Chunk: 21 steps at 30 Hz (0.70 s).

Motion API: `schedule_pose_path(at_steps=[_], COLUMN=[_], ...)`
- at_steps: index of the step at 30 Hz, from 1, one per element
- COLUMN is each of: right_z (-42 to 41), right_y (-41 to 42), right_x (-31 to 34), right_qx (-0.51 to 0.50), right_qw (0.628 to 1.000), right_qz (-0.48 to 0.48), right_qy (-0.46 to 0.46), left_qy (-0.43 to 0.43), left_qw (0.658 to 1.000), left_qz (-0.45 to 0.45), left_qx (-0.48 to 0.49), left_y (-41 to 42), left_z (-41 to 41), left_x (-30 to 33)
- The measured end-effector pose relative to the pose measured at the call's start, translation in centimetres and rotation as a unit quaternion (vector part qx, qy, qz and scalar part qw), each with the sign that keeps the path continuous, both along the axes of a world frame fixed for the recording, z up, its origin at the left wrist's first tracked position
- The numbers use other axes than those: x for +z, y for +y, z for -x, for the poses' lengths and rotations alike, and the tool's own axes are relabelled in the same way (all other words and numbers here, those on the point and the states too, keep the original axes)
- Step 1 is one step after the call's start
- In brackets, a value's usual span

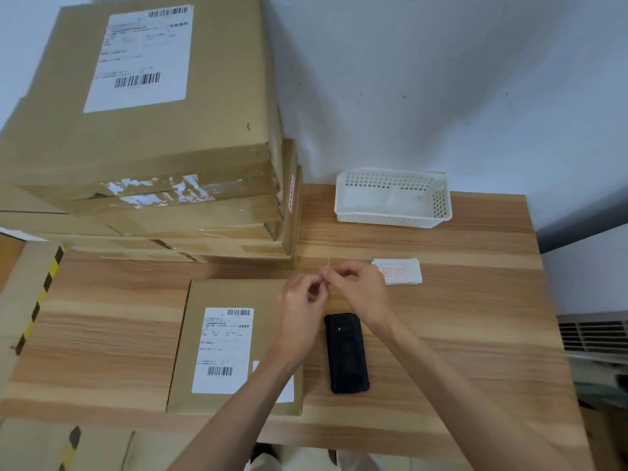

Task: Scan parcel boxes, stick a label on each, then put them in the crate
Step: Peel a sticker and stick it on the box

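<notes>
A flat cardboard parcel box (207,345) lies on the wooden table (458,334) in front of me, with a white shipping label on top. To its right lies a black handheld scanner (346,355). My left hand (302,300) and my right hand (360,287) meet above the box's far right corner, fingertips pinched together on a small thin label (328,266) seen edge-on. Just right of my right hand sits a stack of white labels with red print (401,271).
A tall stack of large cardboard boxes (153,130) fills the table's back left. A white perforated plastic basket (392,198) stands at the back against the wall. Cardboard with yellow-black tape (37,300) runs along the left edge.
</notes>
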State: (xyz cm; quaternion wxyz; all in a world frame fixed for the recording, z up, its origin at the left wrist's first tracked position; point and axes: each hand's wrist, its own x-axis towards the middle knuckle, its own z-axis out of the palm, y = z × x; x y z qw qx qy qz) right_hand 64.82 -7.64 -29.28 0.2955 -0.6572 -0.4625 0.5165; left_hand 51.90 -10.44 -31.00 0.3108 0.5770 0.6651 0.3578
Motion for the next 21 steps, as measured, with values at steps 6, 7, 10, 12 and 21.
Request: schedule_pose_path(at_steps=[6,7,10,12,21], right_z=[1.9,2.3,3.8,5.0,13.0], right_y=[-1.4,-1.7,-2.6,-3.3,-8.7], right_x=[-0.7,-0.6,0.3,0.7,1.8], right_qx=[-0.023,-0.025,-0.025,-0.023,-0.030], right_qw=[0.999,0.999,0.998,0.999,0.999], right_qz=[0.002,-0.001,-0.003,-0.006,-0.029], right_qy=[-0.043,-0.048,-0.053,-0.041,0.021], left_qy=[0.077,0.074,0.005,-0.052,-0.187], left_qw=[0.993,0.993,1.000,0.997,0.947], left_qz=[-0.063,-0.066,-0.007,0.047,0.236], left_qx=[-0.058,-0.064,-0.022,0.044,0.113], left_y=[-1.9,-2.2,-3.2,-3.8,-6.3], left_z=[2.1,2.6,4.7,6.8,18.3], left_x=[-0.5,-0.5,0.1,0.4,0.1])
